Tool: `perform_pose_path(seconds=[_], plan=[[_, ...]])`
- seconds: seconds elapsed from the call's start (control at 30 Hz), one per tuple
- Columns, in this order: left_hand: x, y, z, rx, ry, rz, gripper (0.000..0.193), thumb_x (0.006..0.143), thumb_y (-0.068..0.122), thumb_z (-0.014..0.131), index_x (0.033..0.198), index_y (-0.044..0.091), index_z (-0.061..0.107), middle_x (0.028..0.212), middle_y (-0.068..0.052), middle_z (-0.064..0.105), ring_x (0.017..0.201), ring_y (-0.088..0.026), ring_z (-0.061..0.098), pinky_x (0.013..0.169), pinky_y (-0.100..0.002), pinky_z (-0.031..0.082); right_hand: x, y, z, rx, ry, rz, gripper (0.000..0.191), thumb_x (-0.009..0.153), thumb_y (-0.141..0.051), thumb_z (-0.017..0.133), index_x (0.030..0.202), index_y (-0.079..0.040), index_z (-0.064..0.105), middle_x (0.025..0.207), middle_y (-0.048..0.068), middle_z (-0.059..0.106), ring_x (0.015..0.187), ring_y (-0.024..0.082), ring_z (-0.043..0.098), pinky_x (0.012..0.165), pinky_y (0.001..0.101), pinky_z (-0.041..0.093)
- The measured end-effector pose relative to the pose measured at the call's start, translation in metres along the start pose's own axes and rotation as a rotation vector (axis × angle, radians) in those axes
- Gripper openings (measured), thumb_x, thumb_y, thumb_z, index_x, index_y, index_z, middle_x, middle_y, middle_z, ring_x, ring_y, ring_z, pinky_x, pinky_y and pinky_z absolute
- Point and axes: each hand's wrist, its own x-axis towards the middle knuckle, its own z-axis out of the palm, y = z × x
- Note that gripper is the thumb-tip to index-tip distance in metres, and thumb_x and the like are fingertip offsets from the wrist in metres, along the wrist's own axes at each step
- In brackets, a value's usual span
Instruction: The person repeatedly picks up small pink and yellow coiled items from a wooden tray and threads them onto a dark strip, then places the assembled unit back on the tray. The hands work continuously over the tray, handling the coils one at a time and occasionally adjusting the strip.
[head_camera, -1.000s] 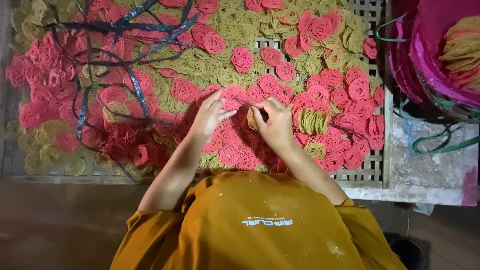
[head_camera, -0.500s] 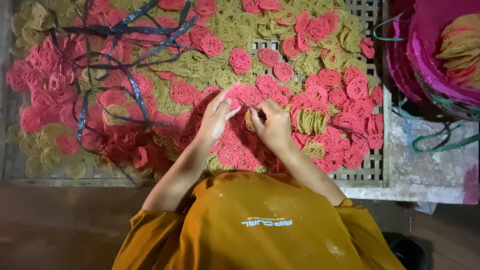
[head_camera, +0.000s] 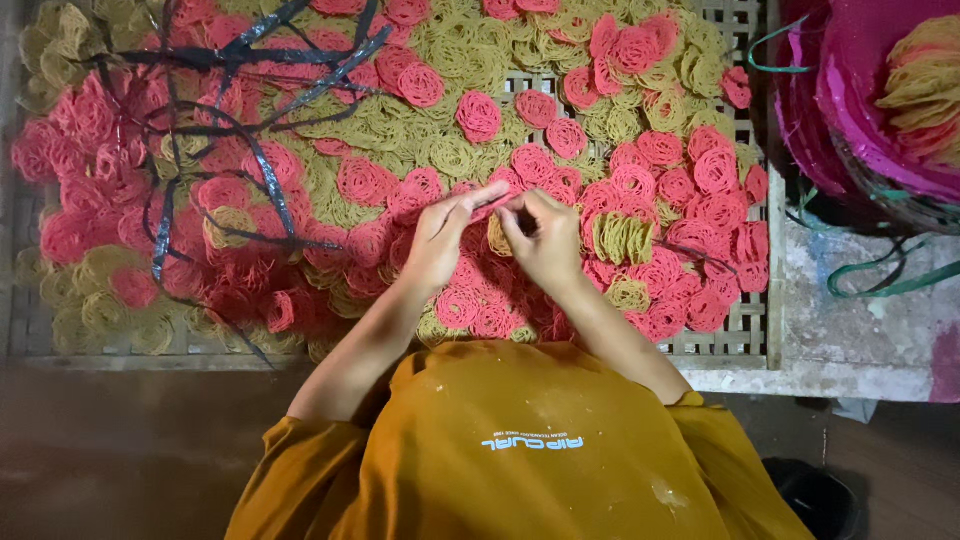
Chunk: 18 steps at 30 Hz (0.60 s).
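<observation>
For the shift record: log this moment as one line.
left hand: pinching pink coil disc | right hand: fingers on same disc | under hands: pink and yellow discs on woven tray | black strips at left

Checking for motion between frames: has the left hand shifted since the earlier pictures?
Yes. The left hand has moved right, toward the right hand, judged against the woven tray.
</observation>
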Motion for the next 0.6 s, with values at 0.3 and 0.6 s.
perform_pose_path(seconds=[0.3, 0.6], plan=[[0.019, 0.048, 0.009, 0.759, 0.106, 0.419, 0.02, 0.095, 0.006, 0.068, 0.11, 0.015, 0.078, 0.104, -0.005, 0.08, 0.095, -0.018, 0.077, 0.124, -0.061, 0.024, -0.004, 0.014, -0.02, 0.039, 0.064, -0.134, 0.023, 0.104, -0.003, 0.06, 0.124, -0.001, 0.07, 0.115, 0.012, 0.066, 0.104, 0.022, 0.063, 0.09, 0.0342, 0.055], [0.033, 0.001, -0.014, 0.74, -0.069, 0.207, 0.055, 0.098, 0.002, 0.052, 0.152, 0.015, 0.048, 0.152, -0.011, 0.056, 0.142, -0.031, 0.053, 0.127, -0.044, 0.031, -0.003, 0.002, -0.024, 0.24, -0.072, 0.147, 0.013, 0.102, -0.004, 0.061, 0.104, 0.0, 0.073, 0.099, 0.008, 0.071, 0.091, 0.015, 0.067, 0.084, 0.0276, 0.053]])
